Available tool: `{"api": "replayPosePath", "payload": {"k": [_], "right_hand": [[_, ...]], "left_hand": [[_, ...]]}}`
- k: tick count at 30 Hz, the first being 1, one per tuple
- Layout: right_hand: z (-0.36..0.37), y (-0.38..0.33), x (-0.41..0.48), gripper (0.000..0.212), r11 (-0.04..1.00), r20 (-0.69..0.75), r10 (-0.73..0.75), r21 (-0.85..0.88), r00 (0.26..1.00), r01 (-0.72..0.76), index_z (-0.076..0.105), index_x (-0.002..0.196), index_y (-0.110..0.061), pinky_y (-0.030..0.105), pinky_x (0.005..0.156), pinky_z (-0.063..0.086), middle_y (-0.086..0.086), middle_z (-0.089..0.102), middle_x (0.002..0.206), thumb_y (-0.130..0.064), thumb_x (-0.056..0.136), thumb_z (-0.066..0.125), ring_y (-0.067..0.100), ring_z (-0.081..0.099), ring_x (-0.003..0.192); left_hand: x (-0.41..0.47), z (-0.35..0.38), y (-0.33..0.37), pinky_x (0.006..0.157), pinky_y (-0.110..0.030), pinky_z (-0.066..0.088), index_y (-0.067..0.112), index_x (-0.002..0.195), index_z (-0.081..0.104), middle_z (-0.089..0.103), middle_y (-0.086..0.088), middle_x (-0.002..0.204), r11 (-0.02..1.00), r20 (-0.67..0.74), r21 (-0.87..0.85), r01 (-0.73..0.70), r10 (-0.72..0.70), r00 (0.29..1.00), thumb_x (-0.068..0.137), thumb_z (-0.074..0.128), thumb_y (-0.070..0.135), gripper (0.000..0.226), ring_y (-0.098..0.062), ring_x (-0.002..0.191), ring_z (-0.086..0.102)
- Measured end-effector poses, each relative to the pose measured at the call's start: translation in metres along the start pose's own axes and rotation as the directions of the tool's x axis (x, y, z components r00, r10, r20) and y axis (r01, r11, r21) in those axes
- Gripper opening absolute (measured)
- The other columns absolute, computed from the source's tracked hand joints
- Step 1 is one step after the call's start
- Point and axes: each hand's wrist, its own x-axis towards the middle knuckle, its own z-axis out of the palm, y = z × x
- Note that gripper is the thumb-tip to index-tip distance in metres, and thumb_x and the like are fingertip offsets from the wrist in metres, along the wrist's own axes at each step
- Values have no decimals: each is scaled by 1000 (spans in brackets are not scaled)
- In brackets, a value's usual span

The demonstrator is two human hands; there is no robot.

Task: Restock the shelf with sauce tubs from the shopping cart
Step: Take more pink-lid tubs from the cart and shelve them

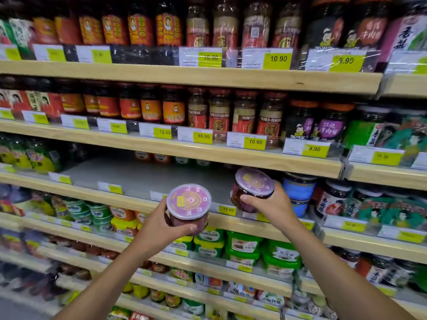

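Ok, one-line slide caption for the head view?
Left hand grips the left sauce tub, right hand the right sauce tub, before the sparsely stocked shelf.

Hands: I count two, left hand (159,227) and right hand (275,204).
Pink-lidded tubs: I count two, left tub (189,202) and right tub (253,184).
Blue tubs (299,188): I count two in view.
10.90 price tags (278,58): I read four.

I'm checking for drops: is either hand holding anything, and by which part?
Yes. The left hand holds one sauce tub, the right hand a second tub; each grip is round the tub's side wall.
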Motion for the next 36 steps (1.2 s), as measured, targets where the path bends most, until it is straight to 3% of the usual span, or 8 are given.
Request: {"api": "replayPosePath", "payload": {"k": [2, 5, 9, 12, 18, 25, 32, 36], "right_hand": [[4, 4, 6, 66, 999, -24, 14, -38, 1000, -15, 60, 114, -28, 26, 87, 47, -10, 68, 108, -38, 60, 96, 11, 64, 104], [8, 9, 13, 76, 994, -73, 25, -101, 997, -32, 58, 118, -26, 28, 88, 49, -7, 68, 113, -49, 56, 94, 14, 64, 108], [13, 12, 17, 87, 983, -112, 59, -164, 992, -77, 53, 127, -21, 26, 82, 43, -2, 67, 123, -54, 57, 92, 21, 62, 116], [17, 12, 21, 93, 967, -128, 83, -230, 988, -111, 49, 129, -19, 31, 83, 48, 4, 66, 127, -58, 56, 91, 27, 61, 119], [23, 12, 26, 97, 908, -113, 172, -367, 979, -202, 45, 129, -14, 36, 84, 49, 10, 65, 126, -61, 57, 88, 33, 60, 119], [26, 15, 26, 100, 842, -62, 199, -500, 978, -202, 41, 130, -10, 39, 85, 50, 13, 64, 127, -65, 59, 85, 35, 60, 119], [20, 16, 30, 106, 807, 5, 251, -553, 968, -206, 38, 137, -2, 38, 91, 49, 15, 58, 136, -67, 66, 81, 35, 56, 125], [11, 18, 28, 92, 873, 49, 209, -459, 977, -164, 44, 134, -12, 38, 89, 52, 8, 64, 129, -64, 68, 81, 32, 60, 120]], "left_hand": [[10, 4, 0, 89, -27, 54, 43, 127, 57, 70, 27, 115, 1000, 8, 3, 4, -4, 1000, 63, 98, 29, 78, 5, 106, 66], [23, 9, 1, 90, -29, 55, 41, 131, 56, 70, 22, 118, 1000, 26, 1, 12, -12, 1000, 60, 98, 37, 82, 4, 108, 66], [33, 17, 2, 85, -21, 53, 43, 123, 55, 70, 23, 114, 1000, 32, -5, 10, -10, 999, 65, 97, 26, 73, 11, 102, 64], [40, 19, 1, 92, -29, 54, 44, 121, 57, 70, 27, 113, 1000, 46, -13, -3, 4, 999, 63, 98, 25, 73, 5, 106, 66], [49, 16, -1, 94, -33, 56, 49, 123, 55, 68, 32, 112, 1000, 57, -21, -7, 8, 998, 57, 97, 41, 79, 6, 106, 65], [57, 13, 0, 98, -39, 56, 50, 131, 51, 67, 29, 118, 1000, 71, -14, -11, 12, 997, 55, 95, 53, 88, 3, 110, 64], [65, 14, 6, 99, -41, 56, 53, 130, 50, 67, 26, 120, 999, 106, -9, -42, 43, 993, 53, 94, 60, 89, 0, 112, 63], [69, 20, 12, 97, -38, 56, 55, 127, 52, 67, 30, 117, 997, 116, -30, -65, 68, 991, 50, 93, 63, 87, 4, 109, 64]]}}
